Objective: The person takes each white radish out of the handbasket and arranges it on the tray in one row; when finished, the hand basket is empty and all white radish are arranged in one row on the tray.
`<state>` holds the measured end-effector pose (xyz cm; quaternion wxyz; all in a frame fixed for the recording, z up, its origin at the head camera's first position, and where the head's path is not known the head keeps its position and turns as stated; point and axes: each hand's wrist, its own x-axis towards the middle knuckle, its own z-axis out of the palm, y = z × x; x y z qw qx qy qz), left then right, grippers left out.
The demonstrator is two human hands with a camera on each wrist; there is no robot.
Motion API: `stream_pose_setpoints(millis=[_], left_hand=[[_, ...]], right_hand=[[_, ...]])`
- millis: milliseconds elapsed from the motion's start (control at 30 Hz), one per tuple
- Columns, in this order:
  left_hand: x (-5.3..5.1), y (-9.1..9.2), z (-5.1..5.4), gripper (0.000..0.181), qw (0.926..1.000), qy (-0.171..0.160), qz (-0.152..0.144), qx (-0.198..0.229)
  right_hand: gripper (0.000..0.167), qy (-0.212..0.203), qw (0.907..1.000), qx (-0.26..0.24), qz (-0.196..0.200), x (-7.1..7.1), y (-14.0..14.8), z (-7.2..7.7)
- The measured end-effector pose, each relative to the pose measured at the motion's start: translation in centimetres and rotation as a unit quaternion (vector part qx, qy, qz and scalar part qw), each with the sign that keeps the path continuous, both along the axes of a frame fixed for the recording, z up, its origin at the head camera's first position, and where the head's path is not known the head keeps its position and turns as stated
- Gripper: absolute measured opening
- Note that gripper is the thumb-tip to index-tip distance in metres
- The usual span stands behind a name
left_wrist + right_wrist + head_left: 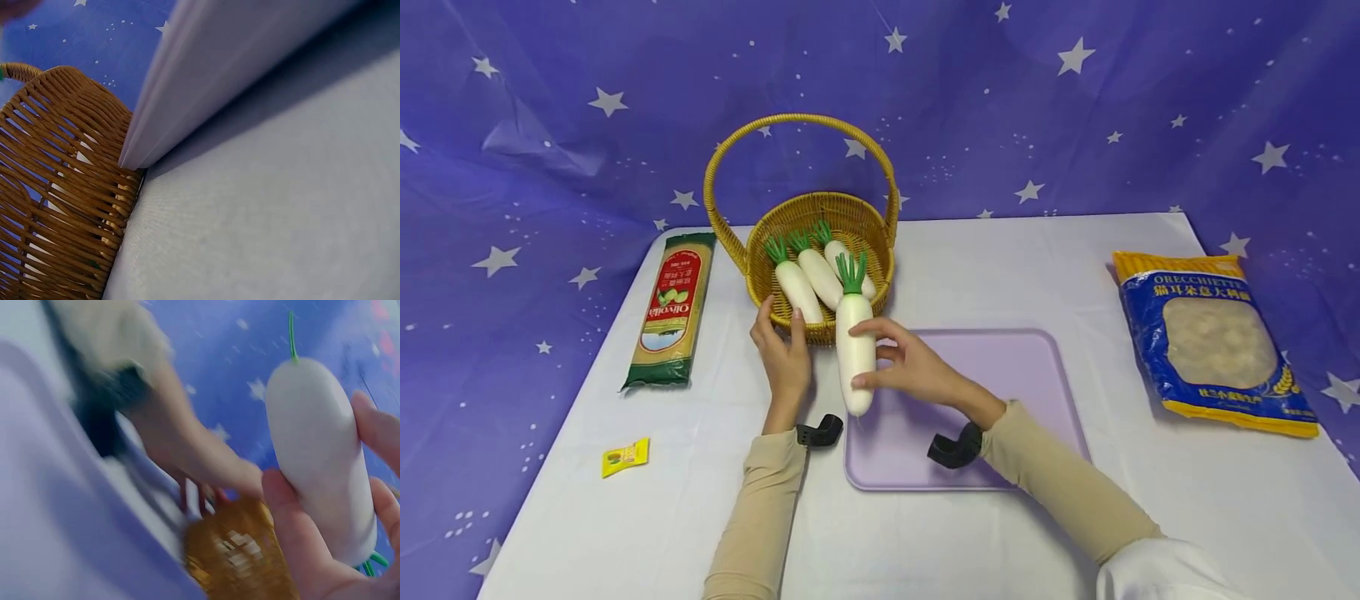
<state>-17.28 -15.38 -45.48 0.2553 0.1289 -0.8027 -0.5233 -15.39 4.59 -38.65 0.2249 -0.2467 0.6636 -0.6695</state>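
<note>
Radish (pixel 850 354) handling between the basket (pixel 842 212) and the lilac tray (pixel 992 375) looks to be your step in hand; which way the piece is travelling, one moment cannot settle. You have it just in front of the basket's near rim, by the tray's far left corner, its green leaves toward the far edge of the white surface (pixel 685 483). Your next move, as I judge it, calls for a firm but gentle clasp, with leaves and tip clear of rim and tray edge.

Your right grip (pixel 917 362) is closed round the radish's body only as far as its thickness allows, thumb on one side and fingers on the other. Your left grip (pixel 784 358) is fairly wide, thumb and forefinger spread at the basket's near rim. It seems to steady the wicker, though your left wrist view misses the fingers and your right one is blurred, so I cannot tell how hard they press.

Three more radishes (pixel 795 287) lie in the basket, leaves toward its back wall. The spaghetti pack (pixel 673 312) lies along the surface's left edge, the orecchiette bag (pixel 1217 342) by its right.
</note>
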Motion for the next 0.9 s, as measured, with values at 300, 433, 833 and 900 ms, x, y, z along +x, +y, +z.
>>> stream_pose_setpoints(millis=[300, 433, 833, 900], left_hand=[[0.0, 0.0, -0.2, 0.054, 1.0, 0.001, 0.002, 0.003], [0.0, -0.1, -0.1, 0.053, 1.0, 0.005, 0.005, 0.002], [-0.1, -0.3, -0.2, 0.055, 1.0, 0.005, -0.001, 0.0], [0.0, -0.3, -0.2, 0.054, 1.0, 0.002, -0.002, 0.0]], right_hand=[[0.059, 0.062, 0.9953, 0.045, -0.059, 6.5, 0.4, -3.7], [0.056, 0.106, 0.9796, 0.136, -0.103, 6.9, 0.4, -4.9], [0.058, 0.113, 0.9682, 0.21, -0.075, 6.9, -0.4, -4.7], [0.059, 0.124, 0.9637, 0.226, -0.068, 7.0, -0.5, -4.4]])
